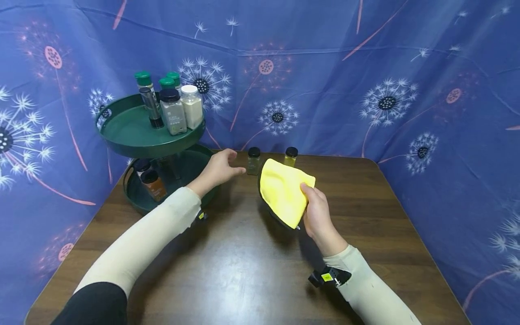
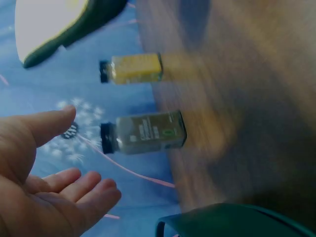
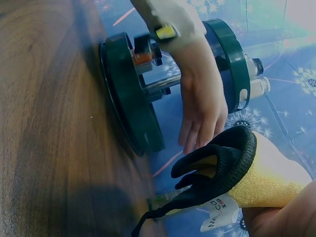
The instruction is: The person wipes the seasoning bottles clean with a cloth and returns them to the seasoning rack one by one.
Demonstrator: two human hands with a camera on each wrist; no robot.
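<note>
Fingers [image 2: 101, 195] of the left hand [image 1: 217, 167] are parted from its thumb and hold nothing, just beside the grey-green jar [image 1: 253, 162] near the back edge of the counter [image 1: 243, 271]. The right hand [image 1: 317, 211] pinches the yellow cloth [image 1: 283, 192] (dark-edged, with a white label [image 3: 220, 214]) above the counter. A yellow jar [image 1: 290, 157] stands at the back edge; a two-tier green stand [image 1: 150, 150] occupies the back left corner.

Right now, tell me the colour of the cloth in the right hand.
The cloth is bright yellow, edged in black; the head view shows it best.
</note>
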